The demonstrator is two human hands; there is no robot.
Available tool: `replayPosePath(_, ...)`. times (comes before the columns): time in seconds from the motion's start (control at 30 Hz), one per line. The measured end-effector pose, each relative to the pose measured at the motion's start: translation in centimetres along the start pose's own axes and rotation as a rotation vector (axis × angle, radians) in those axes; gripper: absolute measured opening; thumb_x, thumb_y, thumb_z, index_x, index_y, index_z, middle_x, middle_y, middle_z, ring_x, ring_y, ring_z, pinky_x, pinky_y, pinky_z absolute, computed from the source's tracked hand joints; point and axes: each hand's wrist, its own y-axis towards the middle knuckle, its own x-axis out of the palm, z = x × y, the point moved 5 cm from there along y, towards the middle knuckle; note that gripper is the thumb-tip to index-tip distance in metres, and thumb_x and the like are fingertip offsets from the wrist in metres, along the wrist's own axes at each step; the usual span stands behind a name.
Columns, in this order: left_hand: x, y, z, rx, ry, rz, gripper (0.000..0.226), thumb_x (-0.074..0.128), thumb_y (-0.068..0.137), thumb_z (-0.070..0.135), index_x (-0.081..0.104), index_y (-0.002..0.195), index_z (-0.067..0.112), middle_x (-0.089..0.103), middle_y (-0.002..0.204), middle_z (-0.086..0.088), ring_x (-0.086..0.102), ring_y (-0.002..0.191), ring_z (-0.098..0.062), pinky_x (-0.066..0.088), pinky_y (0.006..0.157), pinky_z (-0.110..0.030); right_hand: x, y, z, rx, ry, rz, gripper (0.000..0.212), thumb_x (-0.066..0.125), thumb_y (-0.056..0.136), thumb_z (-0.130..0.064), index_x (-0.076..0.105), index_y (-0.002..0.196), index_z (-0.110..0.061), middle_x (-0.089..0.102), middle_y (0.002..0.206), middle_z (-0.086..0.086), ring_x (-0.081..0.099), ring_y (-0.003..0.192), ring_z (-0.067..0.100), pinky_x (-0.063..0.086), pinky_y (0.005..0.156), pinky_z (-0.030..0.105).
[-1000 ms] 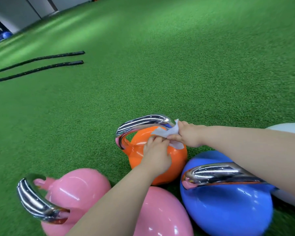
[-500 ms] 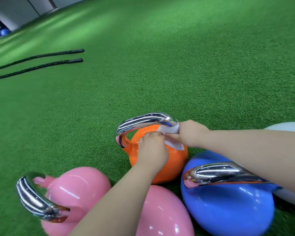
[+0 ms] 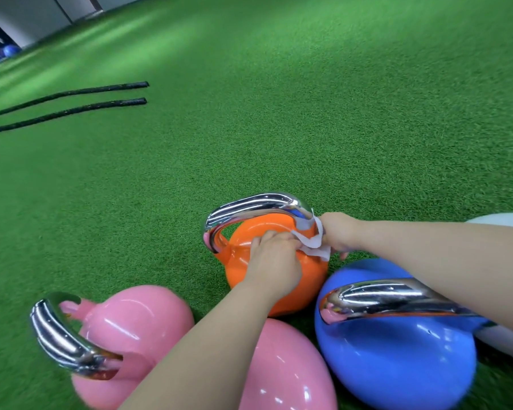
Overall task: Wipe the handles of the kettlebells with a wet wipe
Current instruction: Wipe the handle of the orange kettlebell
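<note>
1. My right hand (image 3: 336, 232) pinched the wet wipe (image 3: 311, 239) against the right end of the orange kettlebell's chrome handle (image 3: 258, 207), where the bar curves down into the body. I judged that the wipe was draped there so it could wrap the bend, the part a flat swipe misses.

2. My left hand (image 3: 274, 255) lay on top of the orange kettlebell (image 3: 243, 261), its fingers (image 3: 267, 236) curled and gripping the near edge of the wipe. That hold seemed to do two jobs: pulling the cloth taut and steadying the round body on the soft floor.

3. The orange kettlebell stood upright on the green turf floor (image 3: 308, 113), handle uppermost, which left the whole arch open to reach.

4. Close around it, toward me, sat a pink kettlebell (image 3: 137, 327) on the left with its own chrome handle (image 3: 60, 338) turned outward, a second pink body (image 3: 285, 365) under my left forearm, and a blue kettlebell (image 3: 397, 356) on the right whose handle (image 3: 391, 297) ran beneath my right forearm. A white one (image 3: 504, 221) showed at the right edge. Bunching them kept every handle within arm's reach, I supposed.

5. Two black battle ropes (image 3: 71, 103) lay well apart, toward the far left of the floor.

6. Whether the other handles were already wiped, I could not tell.
</note>
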Motion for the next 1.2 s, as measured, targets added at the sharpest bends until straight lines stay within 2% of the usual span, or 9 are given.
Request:
replayPosePath(0.17, 0.1, 0.0, -0.1, 0.016, 0.025, -0.005, 0.038, 0.042, 0.088, 0.013, 0.055, 0.122, 0.024, 0.046, 0.136, 0.013, 0.033, 0.125, -0.018, 0.024, 0.096, -0.032, -0.9, -0.4, 0.4, 0.026, -0.091, 0.049, 0.018, 0.051, 0.086, 0.003, 0.068, 0.090, 0.000, 0.071, 0.087, 0.012, 0.051, 0.045, 0.012, 0.038, 0.035, 0.013)
replayPosePath(0.27, -0.2, -0.1, -0.1, 0.011, 0.004, 0.014, 0.041, 0.042, 0.087, 0.011, 0.055, 0.123, 0.025, 0.049, 0.133, 0.010, 0.035, 0.125, -0.020, 0.025, 0.095, -0.032, -1.0, -0.6, -0.4, -0.032, -0.097, 0.079, 0.018, 0.049, 0.090, -0.009, 0.063, 0.080, -0.003, 0.068, 0.084, 0.014, 0.053, 0.049, 0.016, 0.036, 0.034, 0.013)
replayPosePath(0.37, -1.2, -0.2, -0.7, -0.050, -0.102, 0.075, 0.040, 0.035, 0.082, 0.018, 0.061, 0.112, 0.018, 0.059, 0.118, -0.002, 0.046, 0.115, -0.026, 0.034, 0.090, -0.035, -1.4, -1.1, -1.7, -0.124, 0.049, 0.154, 0.024, 0.058, 0.087, -0.029, 0.051, 0.068, -0.015, 0.060, 0.075, 0.008, 0.052, 0.054, 0.017, 0.043, 0.053, 0.025)
replayPosePath(0.47, -2.6, -1.0, -1.5, -0.121, -0.277, 0.221, 0.040, 0.032, 0.076, 0.016, 0.065, 0.098, 0.010, 0.064, 0.101, -0.011, 0.055, 0.099, -0.030, 0.040, 0.081, -0.036, -2.7, -2.0, -3.0, -0.216, 0.181, 0.308, 0.026, 0.066, 0.079, -0.038, 0.057, 0.093, -0.019, 0.058, 0.092, 0.004, 0.060, 0.091, 0.025, 0.047, 0.076, 0.033)
replayPosePath(0.57, -3.9, -2.1, -1.6, -0.183, -0.362, 0.325, 0.027, 0.042, 0.080, 0.002, 0.067, 0.086, 0.010, 0.065, 0.097, -0.009, 0.057, 0.094, -0.026, 0.038, 0.081, -0.030, -4.1, -3.3, -4.9, -0.220, 0.129, 0.393, 0.074, 0.064, 0.080, -0.039, 0.032, 0.140, -0.010, 0.044, 0.134, 0.011, 0.045, 0.124, 0.029, 0.041, 0.097, 0.041)
replayPosePath(0.67, -6.8, -3.6, -0.9, -0.036, -0.464, 0.610, 0.026, 0.036, 0.073, 0.007, 0.061, 0.069, 0.012, 0.060, 0.078, -0.004, 0.052, 0.077, -0.014, 0.036, 0.072, -0.018, -5.1, -4.4, -7.6, -0.282, -0.028, 0.452, 0.090, 0.063, 0.081, -0.042, 0.011, 0.148, -0.013, 0.038, 0.140, 0.011, 0.042, 0.126, 0.029, 0.042, 0.095, 0.042)
replayPosePath(0.77, -8.9, -4.8, -0.1, 0.131, -0.475, 0.802, 0.023, 0.032, 0.073, 0.003, 0.055, 0.076, 0.007, 0.051, 0.085, -0.002, 0.043, 0.080, -0.006, 0.033, 0.076, -0.008, -5.7, -4.7, -9.6, -0.292, -0.177, 0.430, 0.089, 0.057, 0.085, -0.042, 0.001, 0.149, -0.012, 0.038, 0.139, 0.012, 0.044, 0.124, 0.030, 0.041, 0.090, 0.042)
replayPosePath(0.97, -6.8, -2.6, -1.0, 0.106, -0.403, 0.609, 0.048, 0.031, 0.078, -0.008, 0.045, 0.124, -0.009, 0.042, 0.131, -0.025, 0.033, 0.121, -0.015, 0.012, 0.106, -0.002, -6.3, -4.0, -11.3, -0.328, -0.215, 0.367, 0.088, 0.053, 0.087, -0.031, -0.008, 0.149, -0.019, 0.032, 0.144, 0.006, 0.039, 0.128, 0.026, 0.037, 0.098, 0.040)
replayPosePath(1.2, -6.7, -1.4, -3.2, 0.190, -0.079, 0.533, 0.037, 0.043, 0.078, 0.013, 0.063, 0.108, 0.003, 0.064, 0.111, -0.013, 0.060, 0.104, -0.023, 0.048, 0.085, -0.029, -8.3, -5.1, -9.1, -0.434, -0.004, 0.442, 0.106, 0.083, 0.058, -0.045, 0.026, 0.143, -0.019, 0.042, 0.130, 0.005, 0.048, 0.115, 0.023, 0.043, 0.095, 0.039)
